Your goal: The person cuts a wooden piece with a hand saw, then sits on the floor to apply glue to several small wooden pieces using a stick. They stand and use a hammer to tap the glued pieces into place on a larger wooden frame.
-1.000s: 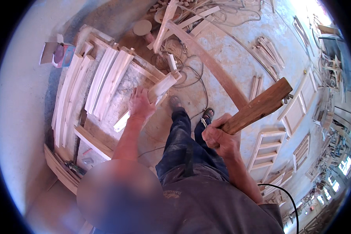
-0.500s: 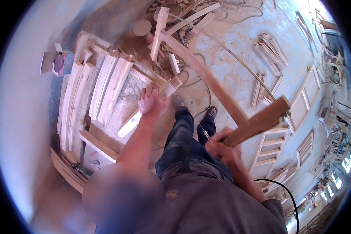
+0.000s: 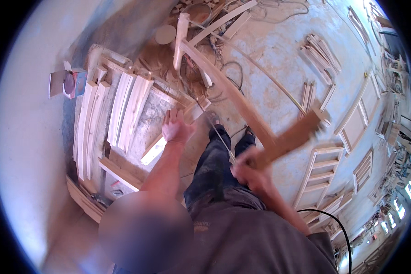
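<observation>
My right hand (image 3: 252,174) is closed round the near end of a large wooden frame saw (image 3: 235,89), by its blurred end bar. From that hand the thin saw blade (image 3: 222,139) runs up and left to a pale wooden piece (image 3: 154,150). It crosses the piece near its far end; how deep it sits in the wood I cannot tell. My left hand (image 3: 178,128) presses down on the piece just beside the blade, fingers bent over it. A taut cord or rod (image 3: 265,77) spans the saw's far side.
Shaped pale wood pieces (image 3: 131,107) lie on the workbench (image 3: 156,108) to the left. An opened box (image 3: 73,82) stands by the wall. Wooden frames (image 3: 322,172) and bundled strips (image 3: 319,57) lie on the floor at right. Cables (image 3: 235,68) and offcuts are ahead.
My right hand has moved left, toward my body's middle, carrying the saw with it. The blade now shows clearly across the wooden piece. My left hand stays in place on the wood.
</observation>
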`<state>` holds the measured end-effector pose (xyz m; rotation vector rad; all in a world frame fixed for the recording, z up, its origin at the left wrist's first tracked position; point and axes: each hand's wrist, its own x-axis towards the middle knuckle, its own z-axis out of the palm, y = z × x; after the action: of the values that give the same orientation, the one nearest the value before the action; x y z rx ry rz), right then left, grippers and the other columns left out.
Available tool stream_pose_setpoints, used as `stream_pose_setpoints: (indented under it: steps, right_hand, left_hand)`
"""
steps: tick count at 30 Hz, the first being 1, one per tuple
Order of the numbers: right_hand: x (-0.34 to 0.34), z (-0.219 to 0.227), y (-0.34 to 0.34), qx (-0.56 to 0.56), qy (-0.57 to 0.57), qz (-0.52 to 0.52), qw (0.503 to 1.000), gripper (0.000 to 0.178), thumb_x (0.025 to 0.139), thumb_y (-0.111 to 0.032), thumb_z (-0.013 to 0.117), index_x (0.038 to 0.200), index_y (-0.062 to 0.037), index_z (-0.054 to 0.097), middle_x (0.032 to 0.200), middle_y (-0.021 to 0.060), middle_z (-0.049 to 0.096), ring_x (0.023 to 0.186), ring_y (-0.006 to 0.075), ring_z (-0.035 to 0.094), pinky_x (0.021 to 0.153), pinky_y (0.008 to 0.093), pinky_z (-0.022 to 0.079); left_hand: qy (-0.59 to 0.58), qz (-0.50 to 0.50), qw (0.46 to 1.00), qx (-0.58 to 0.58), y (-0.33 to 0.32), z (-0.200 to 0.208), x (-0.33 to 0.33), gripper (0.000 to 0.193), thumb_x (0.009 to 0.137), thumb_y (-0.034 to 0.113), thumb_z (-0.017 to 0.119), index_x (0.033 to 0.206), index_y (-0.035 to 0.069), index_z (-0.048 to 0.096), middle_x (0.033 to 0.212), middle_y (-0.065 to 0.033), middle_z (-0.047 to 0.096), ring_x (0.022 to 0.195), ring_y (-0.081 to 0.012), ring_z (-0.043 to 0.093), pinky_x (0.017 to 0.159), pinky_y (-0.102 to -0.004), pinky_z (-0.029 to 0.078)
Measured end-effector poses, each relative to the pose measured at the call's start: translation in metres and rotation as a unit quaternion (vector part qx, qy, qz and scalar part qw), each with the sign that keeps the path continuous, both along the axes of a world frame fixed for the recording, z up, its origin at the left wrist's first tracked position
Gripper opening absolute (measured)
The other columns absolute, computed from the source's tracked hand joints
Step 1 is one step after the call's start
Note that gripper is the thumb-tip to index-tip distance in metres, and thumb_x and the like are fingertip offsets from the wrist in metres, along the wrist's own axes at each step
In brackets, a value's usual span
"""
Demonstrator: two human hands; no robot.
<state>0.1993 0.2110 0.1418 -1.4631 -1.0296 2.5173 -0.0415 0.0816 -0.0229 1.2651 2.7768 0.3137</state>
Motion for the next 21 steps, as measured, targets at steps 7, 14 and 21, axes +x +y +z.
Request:
stream_pose_setpoints:
  steps: [7, 14, 21]
  right_hand:
    - [0.077, 0.003, -0.006, 0.070, 0.097, 0.122, 0.985, 0.010, 0.086, 0.000, 0.069, 0.082, -0.0025, 0.061, 0.078, 0.0024, 0.062, 0.065, 0.0099, 0.057, 0.056, 0.0260, 0.044]
    - [0.006, -0.015, -0.007, 0.057, 0.057, -0.025, 0.996, 0.006, 0.091, -0.003, 0.067, 0.088, -0.0056, 0.062, 0.079, 0.0018, 0.060, 0.068, 0.0106, 0.057, 0.059, 0.0276, 0.045]
    - [0.091, 0.018, -0.016, 0.164, 0.072, 0.093, 0.979, 0.008, 0.087, -0.001, 0.069, 0.086, -0.0052, 0.063, 0.086, 0.0038, 0.062, 0.079, 0.0113, 0.059, 0.068, 0.0268, 0.045]
  left_hand:
    - [-0.001, -0.009, 1.000, -0.009, 0.002, 0.003, 0.005, 0.043, 0.062, 0.030, 0.086, 0.092, 0.005, 0.067, 0.096, -0.0121, 0.062, 0.093, -0.0331, 0.063, 0.079, -0.0447, 0.056]
    - [0.023, -0.009, 1.000, 0.004, 0.008, 0.003, 0.005, 0.041, 0.062, 0.032, 0.086, 0.088, 0.007, 0.067, 0.099, -0.0109, 0.062, 0.095, -0.0328, 0.063, 0.080, -0.0458, 0.056]
    - [0.022, -0.020, 1.000, -0.008, 0.003, -0.001, 0.004, 0.044, 0.064, 0.035, 0.087, 0.092, 0.007, 0.070, 0.098, -0.0103, 0.063, 0.095, -0.0329, 0.064, 0.079, -0.0452, 0.057]
